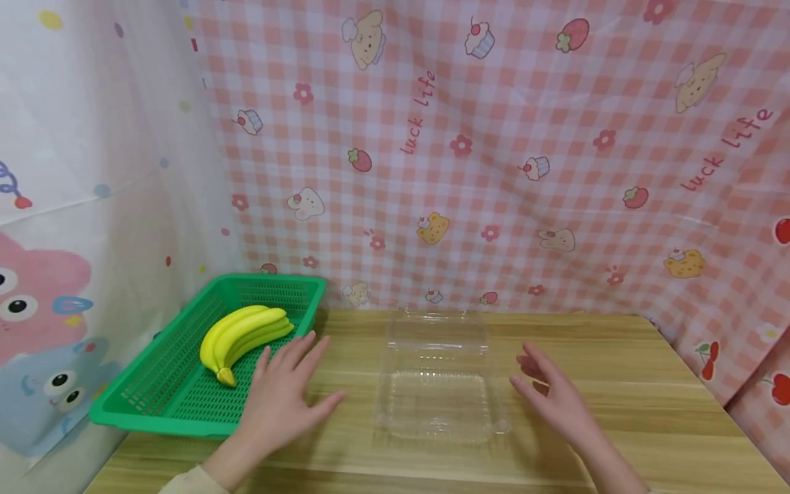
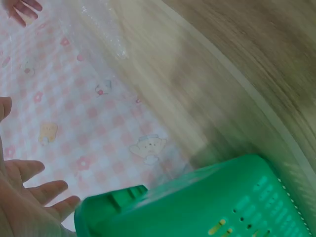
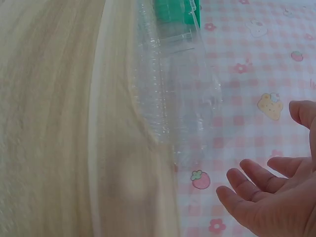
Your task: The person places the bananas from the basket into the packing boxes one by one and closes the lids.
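Note:
In the head view a bunch of yellow bananas lies inside a green slotted basket at the left. My left hand, fingers spread, hovers over the basket's right edge, close to the bananas, and holds nothing. A clear plastic clamshell box stands on the table with its lid raised at the back. To the right of the box is my right hand, its fingers relaxed and nothing in them. The right wrist view shows this same hand beside the box.
The wood-grain table ends at a pink checked cloth hanging along its back. A pale curtain with cartoon prints hangs at the left, right beside the basket. Another patterned cloth is at the right edge.

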`<state>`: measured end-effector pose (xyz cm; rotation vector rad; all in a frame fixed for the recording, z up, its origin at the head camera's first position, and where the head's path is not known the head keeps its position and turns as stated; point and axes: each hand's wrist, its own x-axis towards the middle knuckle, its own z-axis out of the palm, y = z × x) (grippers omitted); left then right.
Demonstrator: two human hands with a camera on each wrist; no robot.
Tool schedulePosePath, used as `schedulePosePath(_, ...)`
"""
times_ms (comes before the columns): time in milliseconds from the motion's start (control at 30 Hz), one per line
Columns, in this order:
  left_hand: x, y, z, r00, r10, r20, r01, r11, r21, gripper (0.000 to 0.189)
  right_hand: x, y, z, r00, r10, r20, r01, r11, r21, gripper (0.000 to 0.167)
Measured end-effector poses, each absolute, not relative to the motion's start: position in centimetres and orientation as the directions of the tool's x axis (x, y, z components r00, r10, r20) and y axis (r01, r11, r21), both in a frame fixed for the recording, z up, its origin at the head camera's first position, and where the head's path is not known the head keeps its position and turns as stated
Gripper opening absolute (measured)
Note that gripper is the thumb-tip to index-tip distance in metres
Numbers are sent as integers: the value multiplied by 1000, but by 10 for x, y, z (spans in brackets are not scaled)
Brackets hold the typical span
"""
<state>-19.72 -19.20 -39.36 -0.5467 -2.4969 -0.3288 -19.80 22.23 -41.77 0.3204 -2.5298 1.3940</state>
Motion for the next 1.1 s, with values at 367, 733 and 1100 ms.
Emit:
schedulePosePath(367, -194, -209, -392, -737, 302, 605, 448, 888, 102, 72, -204, 222, -426, -988, -9, 156, -147, 406, -902, 56)
schedulePosePath(733, -197, -231, -388, -725, 305, 618, 434, 899, 66, 71, -208, 223, -433, -998, -61, 9, -19, 177, -984, 54)
schedulePosePath(1100, -200, -255, -375, -738, 284, 612, 413, 908, 77, 68, -214, 218, -441, -996, -80, -43, 34, 111, -993, 57)
